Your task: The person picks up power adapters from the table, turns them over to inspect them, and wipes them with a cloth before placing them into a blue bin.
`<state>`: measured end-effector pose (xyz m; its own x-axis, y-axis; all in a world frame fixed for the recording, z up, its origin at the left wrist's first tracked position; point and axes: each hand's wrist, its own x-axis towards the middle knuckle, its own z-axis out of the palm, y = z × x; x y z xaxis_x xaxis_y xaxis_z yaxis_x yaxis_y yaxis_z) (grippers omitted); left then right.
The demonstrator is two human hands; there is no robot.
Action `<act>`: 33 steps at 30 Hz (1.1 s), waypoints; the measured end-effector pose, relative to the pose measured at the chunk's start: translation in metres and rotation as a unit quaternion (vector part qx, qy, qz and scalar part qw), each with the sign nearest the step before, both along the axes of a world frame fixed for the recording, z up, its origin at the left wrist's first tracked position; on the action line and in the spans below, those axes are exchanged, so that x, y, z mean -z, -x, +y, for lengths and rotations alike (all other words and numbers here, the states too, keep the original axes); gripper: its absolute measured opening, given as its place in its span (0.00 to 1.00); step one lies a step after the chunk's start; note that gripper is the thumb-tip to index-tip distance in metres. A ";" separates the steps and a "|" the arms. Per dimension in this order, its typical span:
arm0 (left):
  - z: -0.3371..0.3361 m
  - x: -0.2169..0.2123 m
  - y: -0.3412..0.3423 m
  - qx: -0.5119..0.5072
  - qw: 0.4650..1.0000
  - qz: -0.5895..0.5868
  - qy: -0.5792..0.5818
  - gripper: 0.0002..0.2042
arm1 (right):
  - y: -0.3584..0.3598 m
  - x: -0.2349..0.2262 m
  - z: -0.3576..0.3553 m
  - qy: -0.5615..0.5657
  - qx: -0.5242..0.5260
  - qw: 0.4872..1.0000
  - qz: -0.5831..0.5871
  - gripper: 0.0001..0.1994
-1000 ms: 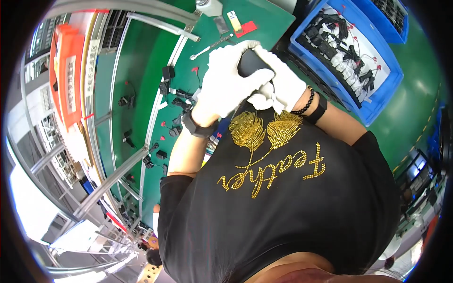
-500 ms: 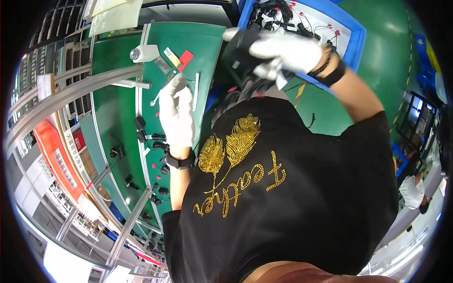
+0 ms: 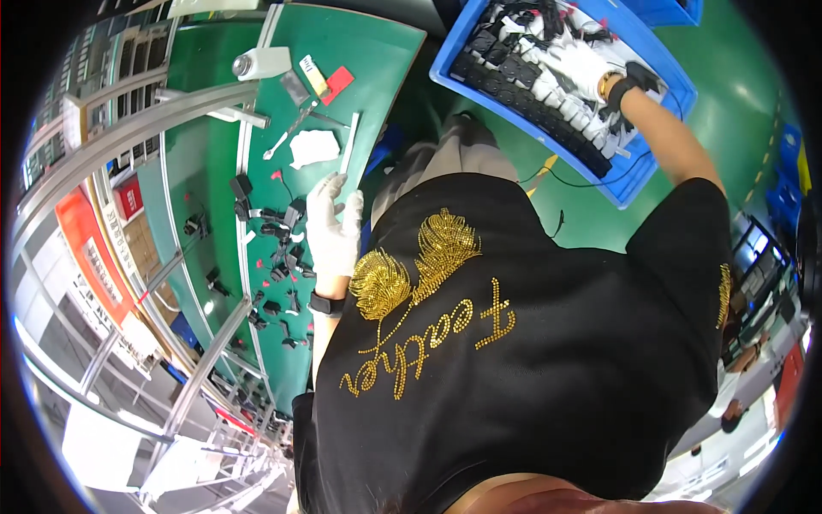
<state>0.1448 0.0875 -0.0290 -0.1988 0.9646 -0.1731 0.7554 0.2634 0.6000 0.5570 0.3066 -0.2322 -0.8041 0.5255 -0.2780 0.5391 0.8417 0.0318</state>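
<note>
My left hand (image 3: pixel 334 227), in a white glove, hovers at the near edge of the green table, fingers and thumb apart with nothing between them. Just beyond its fingertips lies a crumpled white cloth or paper (image 3: pixel 314 148). My right hand (image 3: pixel 584 70), also gloved, reaches into a blue bin (image 3: pixel 522 128) on the right. Its fingers stretch out over black power adapters (image 3: pixel 492 81) and white-wrapped pieces (image 3: pixel 565 103) packed in rows; the fingertips are partly lost among them. More black adapters with cords (image 3: pixel 278 231) are scattered beside my left hand.
On the green table (image 3: pixel 377 51) lie a white bottle (image 3: pixel 265 63), a red card (image 3: pixel 340 82), a yellow-and-white piece (image 3: pixel 313 75), a slim metal tool (image 3: pixel 287 133) and a white strip (image 3: pixel 350 141). A metal frame rail (image 3: pixel 205 111) crosses the left side. Another blue bin (image 3: pixel 668 10) stands behind.
My right hand has moved right and away, from in front of me into the blue bin. The black item near it is no longer seen there. My left hand has drawn back slightly, uncovering the white cloth.
</note>
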 end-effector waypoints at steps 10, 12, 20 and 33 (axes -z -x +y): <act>-0.034 0.005 0.011 -0.011 0.995 0.094 0.036 0.17 | 0.017 0.055 -0.036 0.017 -0.057 0.991 0.119 0.24; -0.029 0.007 0.011 -0.011 0.997 0.063 0.038 0.17 | 0.012 0.055 -0.040 0.032 0.011 0.998 -0.045 0.26; -0.046 0.036 0.117 -0.226 0.953 0.201 0.017 0.20 | 0.041 0.002 -0.053 0.040 0.180 0.983 0.026 0.41; 0.010 0.111 0.251 -0.226 0.901 0.360 0.088 0.30 | 0.235 -0.108 -0.114 0.295 0.283 0.798 0.443 0.26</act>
